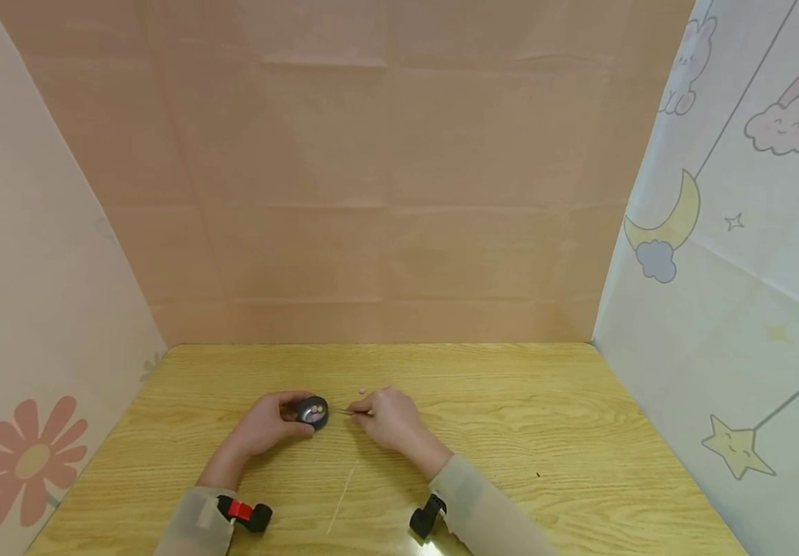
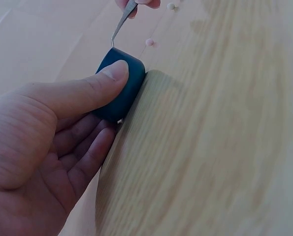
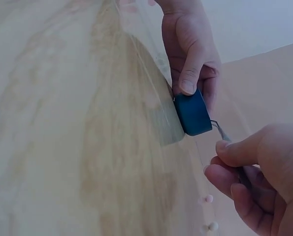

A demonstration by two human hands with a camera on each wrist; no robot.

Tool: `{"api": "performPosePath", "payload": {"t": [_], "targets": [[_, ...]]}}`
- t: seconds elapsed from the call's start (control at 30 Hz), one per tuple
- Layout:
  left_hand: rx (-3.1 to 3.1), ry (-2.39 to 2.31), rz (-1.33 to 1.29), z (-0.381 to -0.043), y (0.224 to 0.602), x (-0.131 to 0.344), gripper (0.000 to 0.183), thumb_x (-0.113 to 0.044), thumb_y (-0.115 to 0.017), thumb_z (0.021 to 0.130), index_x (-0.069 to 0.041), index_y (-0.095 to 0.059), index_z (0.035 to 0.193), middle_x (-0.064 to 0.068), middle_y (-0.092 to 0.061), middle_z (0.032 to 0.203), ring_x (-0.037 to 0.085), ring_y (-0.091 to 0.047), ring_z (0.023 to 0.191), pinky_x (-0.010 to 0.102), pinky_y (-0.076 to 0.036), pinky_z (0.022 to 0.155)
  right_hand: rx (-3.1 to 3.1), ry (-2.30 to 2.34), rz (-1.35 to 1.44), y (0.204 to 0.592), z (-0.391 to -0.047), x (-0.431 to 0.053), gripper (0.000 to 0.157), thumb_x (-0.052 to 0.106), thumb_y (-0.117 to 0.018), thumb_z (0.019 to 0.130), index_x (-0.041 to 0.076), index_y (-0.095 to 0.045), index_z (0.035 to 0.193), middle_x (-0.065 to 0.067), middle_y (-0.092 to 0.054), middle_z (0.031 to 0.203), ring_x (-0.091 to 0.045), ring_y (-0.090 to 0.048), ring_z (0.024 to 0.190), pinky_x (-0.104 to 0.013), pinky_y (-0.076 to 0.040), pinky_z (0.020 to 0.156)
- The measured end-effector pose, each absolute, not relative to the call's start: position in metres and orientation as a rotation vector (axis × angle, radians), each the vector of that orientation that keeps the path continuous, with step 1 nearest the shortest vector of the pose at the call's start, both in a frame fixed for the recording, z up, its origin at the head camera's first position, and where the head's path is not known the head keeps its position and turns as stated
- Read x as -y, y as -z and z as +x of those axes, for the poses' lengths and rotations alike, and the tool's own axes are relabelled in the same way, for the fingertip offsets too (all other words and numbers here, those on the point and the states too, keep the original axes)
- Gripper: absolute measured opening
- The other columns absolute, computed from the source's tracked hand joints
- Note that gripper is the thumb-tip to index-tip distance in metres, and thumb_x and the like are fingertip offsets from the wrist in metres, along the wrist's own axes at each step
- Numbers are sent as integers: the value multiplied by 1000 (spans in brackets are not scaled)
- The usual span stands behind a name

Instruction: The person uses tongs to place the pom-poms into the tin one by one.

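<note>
My left hand (image 1: 262, 425) grips a small dark round cup (image 1: 303, 415) by its side, thumb on the near edge. Some tiny pink and yellow-green balls (image 1: 317, 410) lie inside it. In the left wrist view the cup (image 2: 128, 87) looks dark teal and sits on the tabletop. To its right, my right hand (image 1: 394, 421) pinches a pair of thin metal tweezers (image 2: 122, 22). Their bent tips are right at the cup's rim in both wrist views. A loose pink ball (image 2: 149, 43) and a whitish ball (image 2: 171, 6) lie on the table near the right hand.
The wood-grain table (image 1: 510, 417) is bounded by an orange-brown backdrop (image 1: 385, 193) and white printed sheets on both sides. A small dark speck (image 1: 537, 474) shows at the right. Each wrist wears a black camera (image 1: 425, 517).
</note>
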State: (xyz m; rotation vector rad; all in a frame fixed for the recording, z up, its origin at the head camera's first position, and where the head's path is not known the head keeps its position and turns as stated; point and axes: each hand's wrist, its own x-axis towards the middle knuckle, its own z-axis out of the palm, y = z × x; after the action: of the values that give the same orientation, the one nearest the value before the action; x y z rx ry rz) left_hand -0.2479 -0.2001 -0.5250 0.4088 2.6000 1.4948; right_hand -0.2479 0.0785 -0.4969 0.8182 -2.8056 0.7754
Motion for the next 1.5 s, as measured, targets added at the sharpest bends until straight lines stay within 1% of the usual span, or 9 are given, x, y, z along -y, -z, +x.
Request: {"api": "performPosePath", "payload": {"t": [0.13,0.33,0.5,0.57,0.8,0.9,1.03,1.27,1.5], "targets": [[-2604,-1491,398,-248,525,200,61,-19,-94,84,-3,-69,138,9,-73,123,22,-70,105,34,-57,88,2805,-829,808,492,-247,-82,15,26,-79,100,24,-87,112,4,-80,112,-15,-75,108,-28,-58,75],[-2606,-1491,382,-247,524,199,61,-18,-94,84,-4,-70,138,10,-73,124,22,-70,106,36,-58,90,2794,-868,778,489,-249,-90,14,25,-80,99,23,-87,111,2,-81,111,-12,-76,97,-28,-57,70],[-2604,-1488,398,-247,523,198,61,-18,-94,84,-4,-69,139,11,-72,125,23,-70,107,33,-57,89,2806,-907,731,490,-253,-103,17,25,-80,99,21,-86,115,1,-81,110,-4,-69,73,-25,-48,56],[-2605,-1484,393,-247,523,198,61,-18,-94,84,-4,-69,139,11,-72,125,22,-70,107,33,-57,89,2809,-923,719,490,-254,-109,18,23,-81,99,20,-86,116,0,-81,108,-4,-66,70,-26,-45,54],[-2632,-1462,375,-246,524,199,64,-17,-94,84,-4,-69,140,12,-72,130,23,-70,108,37,-58,90,2803,-890,654,493,-257,-130,17,24,-82,98,22,-87,114,2,-81,106,-12,-74,87,-30,-53,64],[-2633,-1458,382,-245,525,200,65,-18,-94,84,-3,-68,141,12,-71,131,23,-70,108,37,-58,91,2795,-854,644,494,-258,-137,17,25,-81,98,23,-87,114,2,-81,108,-16,-76,94,-34,-58,71],[-2625,-1468,394,-246,525,200,63,-19,-95,84,-4,-69,139,11,-72,128,22,-70,107,34,-57,89,2791,-824,633,495,-259,-147,17,24,-80,99,22,-86,114,1,-81,110,-20,-76,100,-42,-61,80],[-2604,-1491,400,-246,522,200,61,-18,-94,85,-3,-69,139,10,-73,126,22,-69,107,31,-56,89,2805,-806,599,494,-261,-165,17,24,-82,97,21,-87,113,0,-81,110,-23,-76,104,-47,-61,84],[-2608,-1480,390,-244,520,199,60,-17,-94,85,-3,-69,138,10,-73,126,23,-69,108,31,-56,89,2847,-768,634,494,-260,-182,14,23,-80,99,21,-87,111,2,-81,104,-19,-77,97,-42,-62,80]]}}
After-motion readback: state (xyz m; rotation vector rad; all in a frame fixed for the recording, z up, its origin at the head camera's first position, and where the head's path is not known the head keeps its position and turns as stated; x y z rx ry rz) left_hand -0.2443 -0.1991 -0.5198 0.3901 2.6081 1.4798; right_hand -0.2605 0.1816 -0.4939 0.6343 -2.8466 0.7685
